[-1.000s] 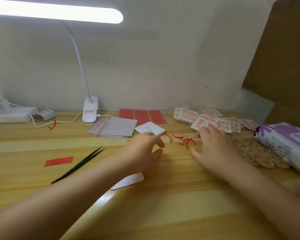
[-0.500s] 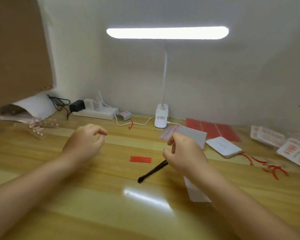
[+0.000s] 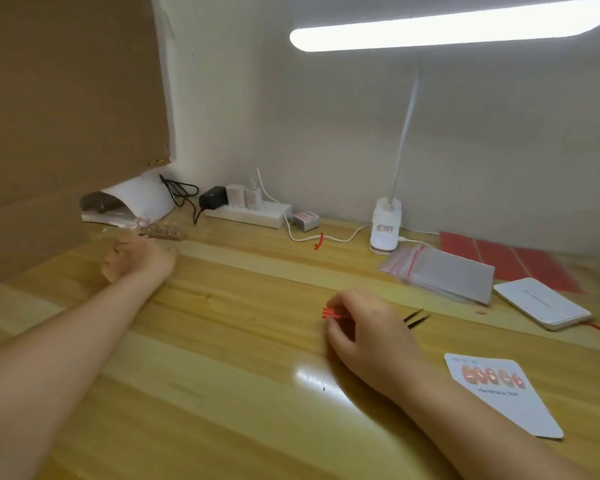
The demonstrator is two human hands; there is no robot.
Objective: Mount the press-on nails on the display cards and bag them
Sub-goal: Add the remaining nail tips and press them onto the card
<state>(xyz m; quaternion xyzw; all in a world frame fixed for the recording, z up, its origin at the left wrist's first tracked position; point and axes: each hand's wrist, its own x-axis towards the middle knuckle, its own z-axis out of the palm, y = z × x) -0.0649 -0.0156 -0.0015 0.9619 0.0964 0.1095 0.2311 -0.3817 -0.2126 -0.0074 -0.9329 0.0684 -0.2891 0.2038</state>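
Note:
My right hand [image 3: 364, 327] is in the middle of the wooden table, and its fingertips pinch the end of a few red adhesive strips [image 3: 329, 313]. Black tweezers [image 3: 417, 319] stick out behind that hand. A white display card [image 3: 499, 396] with several orange nails mounted on it lies to its right. At the far left my left hand [image 3: 137, 261] rests loosely curled, with nothing seen in it, just in front of a row of nails on small stands [image 3: 161, 233]. A stack of clear zip bags [image 3: 440, 273] lies at the back right.
A stack of white cards [image 3: 541, 303] and red adhesive sheets [image 3: 506, 259] lie at the right. The lamp base [image 3: 385, 226], power strip [image 3: 246, 213] and cables line the wall. A brown cardboard box [image 3: 66, 98] and a white curved device [image 3: 136, 202] stand at the left.
My view swung left. My right hand moved from the bags and tweezers onto the red strips. My left hand reached out leftward to the nails on the stands.

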